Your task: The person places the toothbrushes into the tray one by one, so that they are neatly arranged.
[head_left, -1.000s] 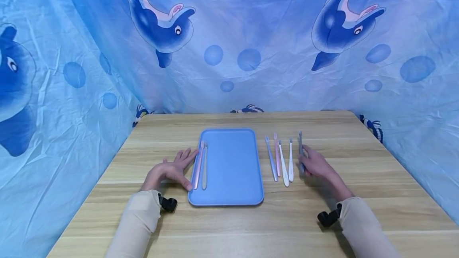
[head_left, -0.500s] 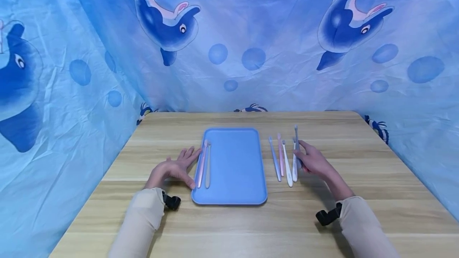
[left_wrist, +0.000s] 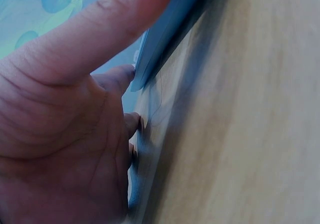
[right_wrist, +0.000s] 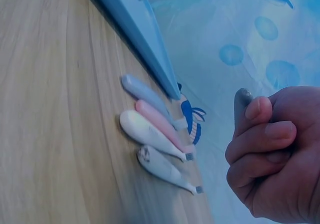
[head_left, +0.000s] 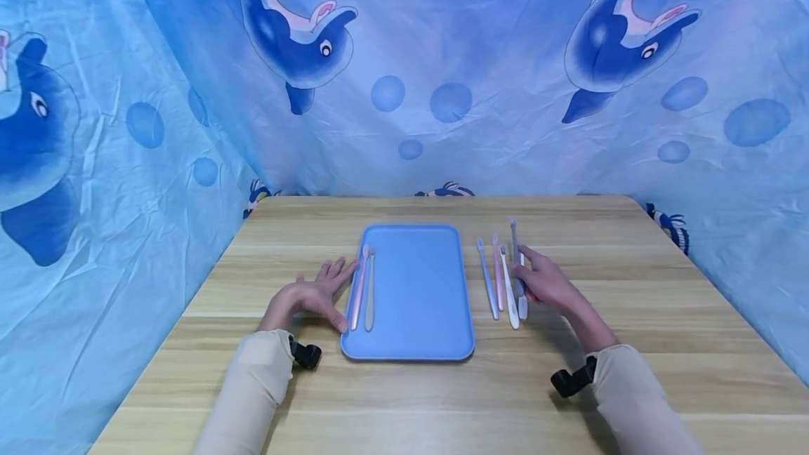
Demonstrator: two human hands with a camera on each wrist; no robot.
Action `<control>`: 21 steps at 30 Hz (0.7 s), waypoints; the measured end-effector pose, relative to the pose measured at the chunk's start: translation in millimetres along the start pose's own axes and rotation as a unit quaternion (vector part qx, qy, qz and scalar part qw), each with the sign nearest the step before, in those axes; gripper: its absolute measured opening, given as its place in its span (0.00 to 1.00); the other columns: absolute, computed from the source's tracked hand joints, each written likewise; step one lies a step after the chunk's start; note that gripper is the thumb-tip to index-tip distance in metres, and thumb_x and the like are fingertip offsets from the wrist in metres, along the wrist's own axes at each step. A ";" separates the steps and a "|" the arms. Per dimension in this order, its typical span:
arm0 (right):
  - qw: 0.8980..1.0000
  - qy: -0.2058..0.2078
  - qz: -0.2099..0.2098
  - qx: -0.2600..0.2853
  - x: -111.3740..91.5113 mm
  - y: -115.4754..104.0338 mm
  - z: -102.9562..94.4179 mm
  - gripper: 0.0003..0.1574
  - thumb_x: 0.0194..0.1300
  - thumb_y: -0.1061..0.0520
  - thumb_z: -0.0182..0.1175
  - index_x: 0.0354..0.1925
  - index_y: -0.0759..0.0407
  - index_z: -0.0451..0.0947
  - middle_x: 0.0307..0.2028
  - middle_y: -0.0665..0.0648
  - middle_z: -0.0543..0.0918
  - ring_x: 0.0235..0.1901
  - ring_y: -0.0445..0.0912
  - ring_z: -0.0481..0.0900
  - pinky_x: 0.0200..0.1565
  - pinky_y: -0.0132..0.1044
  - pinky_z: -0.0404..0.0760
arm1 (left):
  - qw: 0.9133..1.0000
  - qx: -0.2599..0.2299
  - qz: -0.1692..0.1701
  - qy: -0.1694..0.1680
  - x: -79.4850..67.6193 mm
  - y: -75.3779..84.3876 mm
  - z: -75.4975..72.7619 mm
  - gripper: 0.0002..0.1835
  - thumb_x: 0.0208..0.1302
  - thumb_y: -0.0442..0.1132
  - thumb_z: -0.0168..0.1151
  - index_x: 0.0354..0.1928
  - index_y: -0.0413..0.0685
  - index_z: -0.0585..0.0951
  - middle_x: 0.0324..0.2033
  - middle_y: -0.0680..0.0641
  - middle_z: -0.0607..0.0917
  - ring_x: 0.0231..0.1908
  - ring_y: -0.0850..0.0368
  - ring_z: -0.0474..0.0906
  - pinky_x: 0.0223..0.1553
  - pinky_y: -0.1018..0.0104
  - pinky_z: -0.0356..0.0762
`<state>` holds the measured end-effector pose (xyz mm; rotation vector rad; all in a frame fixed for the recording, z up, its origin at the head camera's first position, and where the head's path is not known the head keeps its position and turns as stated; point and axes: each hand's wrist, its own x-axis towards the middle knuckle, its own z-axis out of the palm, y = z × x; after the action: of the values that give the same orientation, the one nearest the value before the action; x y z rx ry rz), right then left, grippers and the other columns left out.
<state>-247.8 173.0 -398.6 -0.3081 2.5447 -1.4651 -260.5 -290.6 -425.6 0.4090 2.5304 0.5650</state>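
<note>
My left hand (head_left: pixel 310 300) has its fingers and thumb spread along the left edge of a blue tray (head_left: pixel 420 293). In the left wrist view, the thumb (left_wrist: pixel 85 38) reaches across to the tray's side. Inside the tray, by that edge, lie a pink toothbrush (head_left: pixel 360 288) and a grey one (head_left: pixel 370 300). My right hand (head_left: pixel 550 283) grips a grey-blue toothbrush (head_left: pixel 514 236), bristle end pointing away. Its handle end (right_wrist: pixel 243 97) pokes out of the curled fingers in the right wrist view. The held brush overlaps a white toothbrush (head_left: pixel 523 309) lying below.
Right of the tray, a blue toothbrush (head_left: pixel 487 279), a pink toothbrush (head_left: pixel 497 272) and another white toothbrush (head_left: pixel 509 293) lie side by side on the wooden table (head_left: pixel 404 406). A blue dolphin-print curtain (head_left: pixel 404 41) hangs behind and along the sides.
My right hand has lifted the grey-blue toothbrush and carried it left, over the nearest white toothbrush. The left hand keeps its place at the tray; the head view has shifted slightly.
</note>
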 end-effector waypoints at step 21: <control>1.000 -0.016 0.010 0.023 14.3 -27.2 31.1 0.38 0.80 0.53 0.45 0.79 0.60 0.45 0.09 0.47 0.68 0.08 0.38 0.64 0.13 0.29 0.61 | 1.000 -0.017 0.013 0.000 -3.5 3.9 -0.6 0.83 0.28 0.75 0.78 0.80 0.64 0.33 0.80 0.40 0.27 0.78 0.33 0.18 0.61 0.15 0.17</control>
<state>-251.0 130.0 -391.3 -0.2970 2.4781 -1.4976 -257.3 -288.8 -421.9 0.4293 2.5156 0.6159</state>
